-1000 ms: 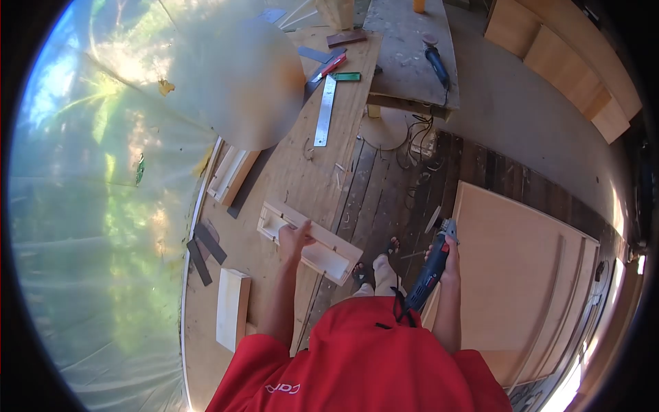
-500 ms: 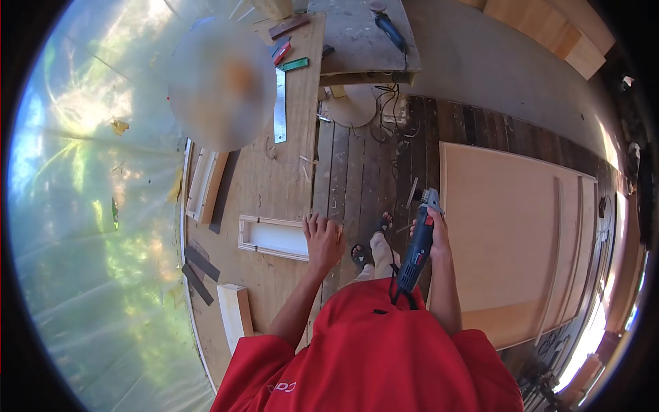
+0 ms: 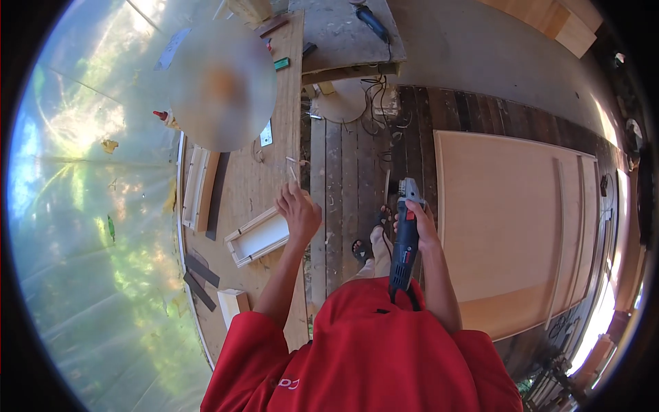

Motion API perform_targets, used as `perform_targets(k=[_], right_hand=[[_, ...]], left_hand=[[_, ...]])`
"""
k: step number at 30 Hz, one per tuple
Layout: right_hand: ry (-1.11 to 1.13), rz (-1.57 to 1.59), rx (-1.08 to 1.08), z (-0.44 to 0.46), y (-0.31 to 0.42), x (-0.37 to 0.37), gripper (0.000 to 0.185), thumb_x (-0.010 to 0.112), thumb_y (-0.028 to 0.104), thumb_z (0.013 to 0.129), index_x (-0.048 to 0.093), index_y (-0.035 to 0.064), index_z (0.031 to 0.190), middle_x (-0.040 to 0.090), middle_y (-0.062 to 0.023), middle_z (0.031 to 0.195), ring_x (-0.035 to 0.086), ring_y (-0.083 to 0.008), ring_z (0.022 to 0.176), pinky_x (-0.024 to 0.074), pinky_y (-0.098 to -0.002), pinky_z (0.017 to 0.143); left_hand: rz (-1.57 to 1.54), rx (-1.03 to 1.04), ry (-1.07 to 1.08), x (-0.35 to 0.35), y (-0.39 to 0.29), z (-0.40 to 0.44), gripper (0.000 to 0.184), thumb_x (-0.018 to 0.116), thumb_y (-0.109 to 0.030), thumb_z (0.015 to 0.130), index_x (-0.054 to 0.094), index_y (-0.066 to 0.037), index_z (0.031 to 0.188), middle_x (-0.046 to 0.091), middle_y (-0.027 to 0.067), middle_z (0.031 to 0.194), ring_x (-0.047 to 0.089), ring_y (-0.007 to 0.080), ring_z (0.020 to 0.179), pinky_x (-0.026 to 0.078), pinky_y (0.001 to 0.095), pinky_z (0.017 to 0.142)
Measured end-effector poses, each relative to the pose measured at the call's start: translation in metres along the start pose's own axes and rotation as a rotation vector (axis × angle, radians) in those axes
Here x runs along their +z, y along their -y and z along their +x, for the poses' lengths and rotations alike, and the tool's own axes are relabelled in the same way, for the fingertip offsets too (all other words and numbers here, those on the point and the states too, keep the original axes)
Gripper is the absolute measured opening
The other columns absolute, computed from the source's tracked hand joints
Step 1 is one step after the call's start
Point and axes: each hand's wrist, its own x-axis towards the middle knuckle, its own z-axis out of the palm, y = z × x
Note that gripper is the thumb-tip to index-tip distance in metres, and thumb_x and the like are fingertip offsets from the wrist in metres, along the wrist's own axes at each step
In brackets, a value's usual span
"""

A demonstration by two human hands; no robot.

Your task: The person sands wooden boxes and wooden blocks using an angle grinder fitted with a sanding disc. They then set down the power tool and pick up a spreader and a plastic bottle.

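Note:
My left hand [image 3: 299,214] grips the near end of a shallow wooden box [image 3: 263,253] with a white inside. The box lies slanted on a plywood workbench [image 3: 246,185], and the hand hides its right end. In my right hand [image 3: 423,223] is a blue angle grinder [image 3: 405,244], held upright in front of my red shirt. Its head points away from me, and its disc shows edge-on. The grinder stays to the right of the bench, above the plank floor.
More wooden boxes [image 3: 199,189] and dark strips [image 3: 202,270] lie along the bench's left side. A large panel [image 3: 501,220] is on the right. Another grinder [image 3: 372,23] rests on the far table [image 3: 336,41], with cables below. A round blurred patch covers the bench's far left.
The box has turned, its right end swinging away from me with my left hand. The grinder has shifted slightly left and stands more upright. The whole view has moved a little.

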Motion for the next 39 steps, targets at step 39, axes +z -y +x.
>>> perform_targets(k=[39], right_hand=[[0.443, -0.330, 0.244, 0.003, -0.042, 0.078, 0.050, 0.073, 0.028, 0.078, 0.043, 0.0067, 0.112, 0.059, -0.0158, 0.078, 0.063, -0.0241, 0.055, 0.0560, -0.0377, 0.051]], left_hand=[[0.139, 0.173, 0.269, -0.052, 0.072, -0.037, 0.116, 0.085, -0.049, 0.055, 0.027, 0.001, 0.141, 0.035, 0.0190, 0.140, 0.027, 0.0344, 0.137, 0.012, 0.0535, 0.114]])
